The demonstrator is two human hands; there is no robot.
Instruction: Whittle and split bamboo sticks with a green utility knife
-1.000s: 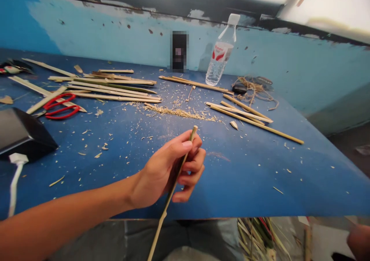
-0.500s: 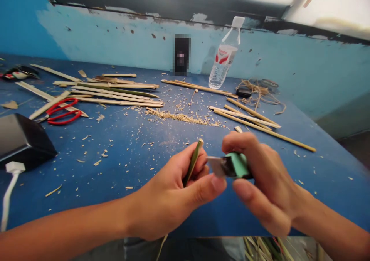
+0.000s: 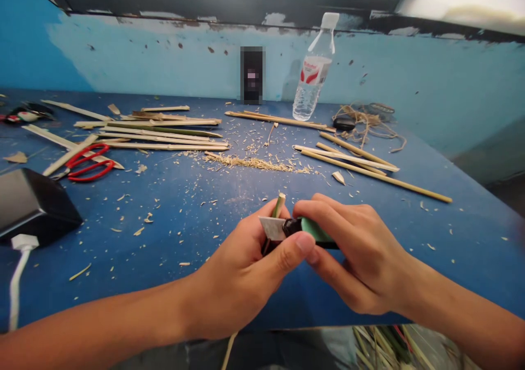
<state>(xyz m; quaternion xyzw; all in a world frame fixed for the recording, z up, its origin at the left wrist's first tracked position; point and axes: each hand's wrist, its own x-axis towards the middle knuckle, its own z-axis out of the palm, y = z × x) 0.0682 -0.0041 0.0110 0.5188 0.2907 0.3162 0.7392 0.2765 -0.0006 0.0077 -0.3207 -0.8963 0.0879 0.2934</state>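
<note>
A blue tabletop (image 3: 184,195) littered with pale chips meets a light-blue wall (image 3: 172,58) whose paint is flaking. A low ridge of shavings (image 3: 258,164) crosses the middle of the tabletop.

On the near side of the shavings, the left hand (image 3: 246,271) grips a green strip (image 3: 279,203), its cut tip poking up past the fingers and its tail showing below the table edge. The right hand (image 3: 361,255) is closed around a green-handled knife (image 3: 315,228), whose blade (image 3: 273,229) lies across the strip just below the tip; whether it bites in, I cannot tell. The left thumb lies over the knife by the handle, close to the right thumb.

Right of the shavings lie several thin sticks (image 3: 369,172), with a small chip (image 3: 338,177) just beside them. Left of the shavings are a group of split strips (image 3: 164,146) and, farther left, red-handled scissors (image 3: 95,166). Left of the shavings and nearer sits a black box (image 3: 36,200) with a white cable (image 3: 20,282).

Behind the shavings lie two slim rods (image 3: 283,119); beyond those stand a blurred dark block (image 3: 251,77) and a white-capped bottle (image 3: 305,102). Behind and right of the shavings is tangled twine (image 3: 365,121).
</note>
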